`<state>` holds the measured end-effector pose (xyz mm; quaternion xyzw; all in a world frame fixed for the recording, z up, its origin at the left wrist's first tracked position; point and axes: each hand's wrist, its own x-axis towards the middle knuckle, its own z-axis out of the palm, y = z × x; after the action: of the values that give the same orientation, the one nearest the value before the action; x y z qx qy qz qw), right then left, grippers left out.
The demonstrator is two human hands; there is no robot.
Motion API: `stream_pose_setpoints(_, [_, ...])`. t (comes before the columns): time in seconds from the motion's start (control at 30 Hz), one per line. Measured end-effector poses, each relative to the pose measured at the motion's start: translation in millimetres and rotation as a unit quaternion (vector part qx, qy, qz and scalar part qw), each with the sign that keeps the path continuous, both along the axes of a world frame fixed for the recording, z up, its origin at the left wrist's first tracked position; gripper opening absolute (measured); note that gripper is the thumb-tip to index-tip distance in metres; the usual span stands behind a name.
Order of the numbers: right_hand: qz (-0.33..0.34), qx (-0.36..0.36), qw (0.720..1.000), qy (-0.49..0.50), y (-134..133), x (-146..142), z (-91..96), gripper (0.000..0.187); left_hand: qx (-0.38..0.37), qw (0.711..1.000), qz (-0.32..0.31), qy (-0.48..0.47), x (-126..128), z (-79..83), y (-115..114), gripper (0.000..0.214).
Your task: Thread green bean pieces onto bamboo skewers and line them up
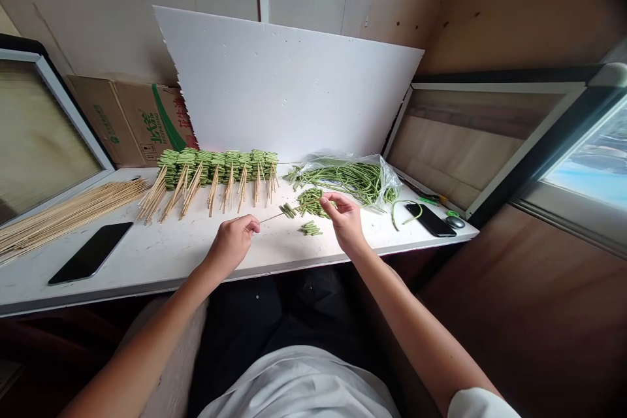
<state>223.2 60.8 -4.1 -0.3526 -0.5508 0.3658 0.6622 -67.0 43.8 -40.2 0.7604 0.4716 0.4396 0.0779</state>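
Observation:
My left hand [234, 241] is closed in a pinch on a thin bamboo skewer [271, 217] that points right, with a few green bean pieces [288, 210] threaded near its tip. My right hand [344, 217] hovers just right of the tip, thumb and fingers pinched over a pile of cut bean pieces [311, 202]; what they hold is too small to make out. A smaller heap of cut pieces [311, 228] lies below the skewer. Behind, a row of finished bean skewers [218, 173] lies on the white table [161, 255].
A clear bag of long green beans [355, 179] sits right of the piles. Bare bamboo skewers [63, 212] lie at the left, a black phone [91, 252] beside them. Another phone [431, 219] lies at the right edge. A white foam board [289, 88] and cardboard box [132, 121] stand behind.

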Motion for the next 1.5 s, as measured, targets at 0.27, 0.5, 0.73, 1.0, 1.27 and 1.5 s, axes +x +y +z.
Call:
stream_pose_setpoints(0.27, [0.007, -0.011, 1.0, 0.0, 2, 3, -1.6, 0.034, 0.009, 0.999, 0.035, -0.019, 3, 10.2, -4, 0.023])
stream_pose_setpoints(0.5, [-0.012, -0.035, 0.999, 0.014, -3, -6, -6.0, 0.035, 0.034, 0.997, 0.07, -0.029, 2, 14.9, -7, 0.021])
stream_pose_setpoints(0.73, [-0.031, 0.064, 0.996, -0.055, -6, -8, -5.8, 0.028, -0.047, 0.998, 0.017, -0.025, 2, 11.1, -4, 0.027])
stream_pose_setpoints(1.0, [-0.029, 0.039, 0.998, -0.033, -9, -11, -5.4, 0.033, 0.025, 0.997, 0.062, -0.028, 4, 13.7, -8, 0.027])
stream_pose_setpoints(1.27, [-0.016, 0.041, 0.999, -0.012, -12, -15, -6.2, 0.03, 0.063, 0.995, 0.068, -0.033, 8, 19.1, -12, 0.026])
stream_pose_setpoints(1.5, [-0.025, 0.092, 0.995, -0.04, -16, -16, -5.1, 0.025, -0.025, 0.998, 0.025, -0.049, 5, 13.2, -6, 0.026])
